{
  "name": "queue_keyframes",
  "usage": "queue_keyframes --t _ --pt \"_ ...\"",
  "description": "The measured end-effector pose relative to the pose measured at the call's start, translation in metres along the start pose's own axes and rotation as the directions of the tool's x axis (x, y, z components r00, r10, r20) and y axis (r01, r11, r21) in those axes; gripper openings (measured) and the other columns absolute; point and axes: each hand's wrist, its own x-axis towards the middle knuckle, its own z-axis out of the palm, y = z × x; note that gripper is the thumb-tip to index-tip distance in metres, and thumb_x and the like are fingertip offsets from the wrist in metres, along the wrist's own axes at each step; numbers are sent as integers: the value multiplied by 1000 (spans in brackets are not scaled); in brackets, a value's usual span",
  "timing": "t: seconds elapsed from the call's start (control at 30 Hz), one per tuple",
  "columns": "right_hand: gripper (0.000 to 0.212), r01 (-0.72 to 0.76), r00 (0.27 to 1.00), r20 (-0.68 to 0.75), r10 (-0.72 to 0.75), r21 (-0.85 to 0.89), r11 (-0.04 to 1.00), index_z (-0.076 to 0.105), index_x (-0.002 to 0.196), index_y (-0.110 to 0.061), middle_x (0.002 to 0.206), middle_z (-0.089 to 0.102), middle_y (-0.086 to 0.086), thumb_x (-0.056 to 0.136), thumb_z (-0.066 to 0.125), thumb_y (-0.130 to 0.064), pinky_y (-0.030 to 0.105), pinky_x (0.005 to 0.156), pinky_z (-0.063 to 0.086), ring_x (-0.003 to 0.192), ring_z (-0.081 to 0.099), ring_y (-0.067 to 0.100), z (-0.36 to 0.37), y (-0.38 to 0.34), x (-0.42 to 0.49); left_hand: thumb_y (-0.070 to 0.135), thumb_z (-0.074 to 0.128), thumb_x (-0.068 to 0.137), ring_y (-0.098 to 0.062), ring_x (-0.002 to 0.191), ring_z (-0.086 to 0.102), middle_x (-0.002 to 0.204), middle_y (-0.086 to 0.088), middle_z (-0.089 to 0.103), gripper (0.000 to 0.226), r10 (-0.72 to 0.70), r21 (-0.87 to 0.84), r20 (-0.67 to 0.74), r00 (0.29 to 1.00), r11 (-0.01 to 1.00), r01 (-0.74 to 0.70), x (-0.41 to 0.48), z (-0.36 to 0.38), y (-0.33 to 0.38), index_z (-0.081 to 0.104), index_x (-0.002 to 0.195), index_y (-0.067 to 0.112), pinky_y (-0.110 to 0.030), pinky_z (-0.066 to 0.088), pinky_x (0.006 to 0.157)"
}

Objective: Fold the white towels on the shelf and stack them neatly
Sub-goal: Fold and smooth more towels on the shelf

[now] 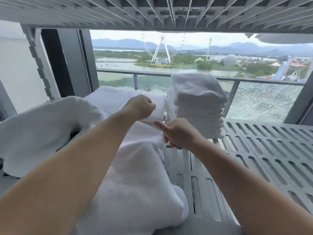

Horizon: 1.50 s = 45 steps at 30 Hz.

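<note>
A white towel (135, 167) is held at the middle of the shelf (254, 150), its far edge pinched in the curled fingers of the left hand (140, 106) and the right hand (177, 133). Its folding appears only begun. At one o'clock a tall stack of folded towels (198, 102) is already built. At nine o'clock a crumpled heap (42, 129) is left unfolded.
</note>
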Motion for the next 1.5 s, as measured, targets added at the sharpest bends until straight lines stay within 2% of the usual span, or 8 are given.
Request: queue_keyframes --t 0.17,0.3,0.43,0.67,0.83,1.27,1.4,1.5 --pt "83 -460 811 433 393 57 886 70 72 -10 67 74 4 69 46 -89 22 46 27 37 48 15 9 -17 -19 40 55 95 -20 95 59 109 -1 70 29 -56 412 344 937 906 -97 -60 -6 -19 72 105 19 -29 43 79" --pt "32 -443 844 462 273 313 840 63 58 -19 48 55 -3 87 61 -34 16 42 30 36 46 9 29 -34 -44 47 53 97 -23 111 58 125 -3 65 40 -99 379 394 914 923 -63 -102 10 -21 63 128 23 -25 40 84" --pt "38 -350 933 285 220 572 742 65 50 -15 52 51 3 83 56 3 19 39 41 37 47 11 35 -35 -72 42 45 101 -27 121 56 133 -8 61 41 -82 342 275 958 939 -18 -125 24 -18 58 133 20 -30 40 92" --pt "16 -233 903 -27 430 808 540 58 78 -13 64 43 7 78 50 1 25 45 36 50 41 19 -10 -1 -125 55 43 97 -31 133 46 143 -12 53 53 -211 196 87 973 962 191 -159 46 -5 57 134 20 -36 34 109" --pt "16 -171 794 -332 508 681 712 66 88 -10 72 60 -1 83 51 -10 26 56 39 64 50 14 -55 32 -167 35 56 83 -22 66 52 64 3 56 29 -166 -139 34 986 976 169 -185 77 43 52 60 19 -31 38 60" --pt "34 128 801 -522 292 626 769 64 81 -29 77 65 2 82 55 4 28 60 42 65 56 17 -165 125 -205 0 55 92 -27 95 49 101 -14 54 24 45 -701 621 783 479 528 -151 122 161 63 113 10 -35 42 81" --pt "22 -24 725 -581 370 516 856 67 86 -28 86 73 7 78 60 -8 45 67 52 74 65 25 -191 162 -190 0 64 90 -20 71 58 97 -15 61 16 98 -850 353 931 448 276 -114 127 198 59 100 11 -33 48 63" --pt "20 -450 658 -552 512 256 855 71 97 -17 91 74 7 78 66 -21 40 73 54 89 70 29 -197 190 -190 0 70 81 -30 91 69 110 -15 67 37 113 -817 18 993 575 -51 -96 135 233 61 114 13 -43 59 80"
